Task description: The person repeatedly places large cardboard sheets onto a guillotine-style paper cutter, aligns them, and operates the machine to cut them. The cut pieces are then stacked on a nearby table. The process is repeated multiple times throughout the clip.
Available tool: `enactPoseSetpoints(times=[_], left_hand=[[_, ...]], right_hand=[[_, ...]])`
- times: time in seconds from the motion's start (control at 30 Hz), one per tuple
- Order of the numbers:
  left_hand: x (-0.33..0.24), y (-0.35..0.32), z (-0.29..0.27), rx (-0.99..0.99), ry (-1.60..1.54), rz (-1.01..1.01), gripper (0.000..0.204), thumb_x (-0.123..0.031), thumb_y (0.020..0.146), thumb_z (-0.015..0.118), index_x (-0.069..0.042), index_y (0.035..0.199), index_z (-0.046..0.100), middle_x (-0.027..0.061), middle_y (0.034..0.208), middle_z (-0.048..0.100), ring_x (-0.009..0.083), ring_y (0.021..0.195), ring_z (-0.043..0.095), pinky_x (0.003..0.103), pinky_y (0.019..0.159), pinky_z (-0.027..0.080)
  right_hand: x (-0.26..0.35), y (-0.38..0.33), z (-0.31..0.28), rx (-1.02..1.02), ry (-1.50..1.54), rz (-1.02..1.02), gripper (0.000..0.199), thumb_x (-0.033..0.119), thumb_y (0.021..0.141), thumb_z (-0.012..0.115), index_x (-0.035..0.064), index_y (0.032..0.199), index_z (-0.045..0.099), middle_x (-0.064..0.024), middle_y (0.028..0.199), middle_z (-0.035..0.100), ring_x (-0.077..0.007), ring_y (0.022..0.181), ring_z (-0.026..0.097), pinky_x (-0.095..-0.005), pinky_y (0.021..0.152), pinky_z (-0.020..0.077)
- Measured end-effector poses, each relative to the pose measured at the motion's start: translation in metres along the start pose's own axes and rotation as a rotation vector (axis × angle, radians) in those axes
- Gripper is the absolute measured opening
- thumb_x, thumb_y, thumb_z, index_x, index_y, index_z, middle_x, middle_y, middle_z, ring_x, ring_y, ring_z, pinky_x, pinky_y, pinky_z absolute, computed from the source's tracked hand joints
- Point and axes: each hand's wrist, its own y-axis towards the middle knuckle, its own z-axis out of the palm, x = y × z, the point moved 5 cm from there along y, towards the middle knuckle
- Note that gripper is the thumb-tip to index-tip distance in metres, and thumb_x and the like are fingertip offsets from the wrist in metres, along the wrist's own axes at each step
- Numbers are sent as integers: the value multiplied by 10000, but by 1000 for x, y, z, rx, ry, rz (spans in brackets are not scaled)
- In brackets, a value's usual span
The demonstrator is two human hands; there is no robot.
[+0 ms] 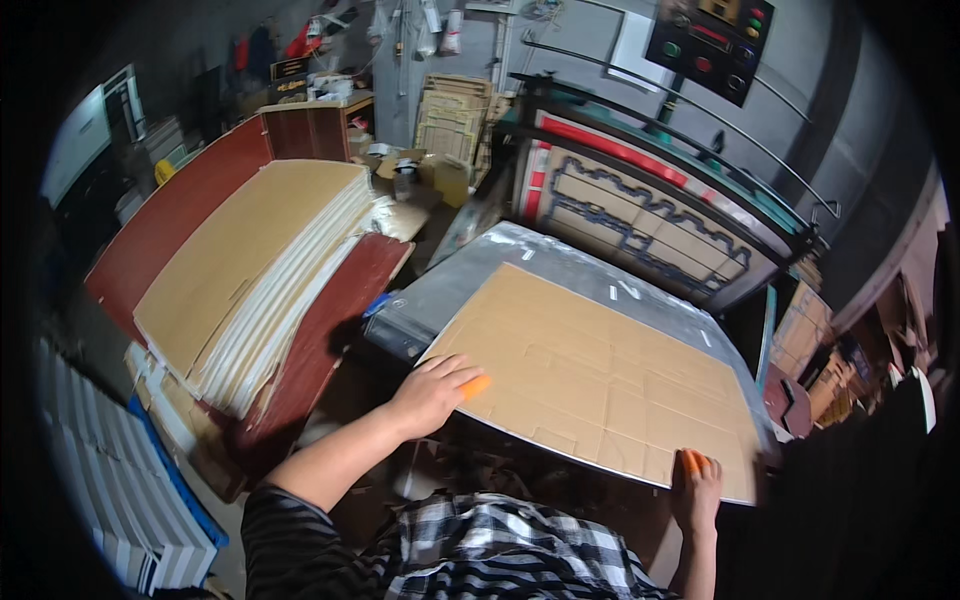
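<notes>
A large brown cardboard sheet (pixel 600 370) with crease and cut lines pressed into it lies over the grey metal bed (pixel 440 280) of a machine. At its near left corner, my left hand (pixel 435 393) is closed over the edge, fingers on top and one orange fingertip cover showing; the thumb is not plainly seen. My right hand (pixel 699 488) grips the near edge close to the right corner, its curled fingers wearing orange covers. The sheet's near edge juts out past the bed toward me.
Behind the bed stands a raised platen (pixel 640 225) carrying a dark cutting die; a control box (pixel 708 45) hangs above. To the left, a stack of cardboard sheets (pixel 250 250) rests on a reddish-brown board (pixel 330 330). Grey-white stacked sheets (pixel 110 480) stand at lower left, cardboard scraps (pixel 835 385) at right.
</notes>
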Motion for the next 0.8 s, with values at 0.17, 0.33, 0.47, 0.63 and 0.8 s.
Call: enactPoseSetpoints(times=[0.17,0.33,0.47,0.63,0.8], left_hand=[[28,36,-35,-125,-64,150,317,-121,840,566,-92,1142,657,101,1164,649,306,1088,608,398,936,493],[74,101,-107,-75,-76,120,270,-294,866,569,-80,944,715,204,919,655,367,917,626,444,798,491],[89,80,-263,35,85,-195,255,-316,840,595,-145,968,734,160,1006,682,334,944,644,398,827,508],[119,-96,-409,-286,577,-309,357,-15,804,551,-142,1114,676,110,1097,679,292,1029,635,356,869,512],[92,-279,-409,-524,991,-560,406,0,792,513,-103,1162,642,133,1167,655,356,1145,585,432,943,476]], right_hand=[[19,-10,5,-340,-50,-37,195,38,875,629,42,1068,652,-148,1050,640,-319,1007,621,-402,829,525],[23,18,31,-291,-4,32,303,27,866,590,79,1159,641,-144,1156,631,-317,1038,619,-399,862,516],[109,95,4,-344,239,-28,523,-100,725,565,92,1207,626,-144,1193,625,-341,1046,615,-416,898,501],[274,224,-27,-567,639,-264,510,-111,756,522,84,1216,623,-180,1138,651,-345,1081,621,-378,939,488],[448,311,-50,-504,611,-514,432,-7,807,579,114,1218,632,-152,1173,638,-341,1126,585,-400,973,456]])
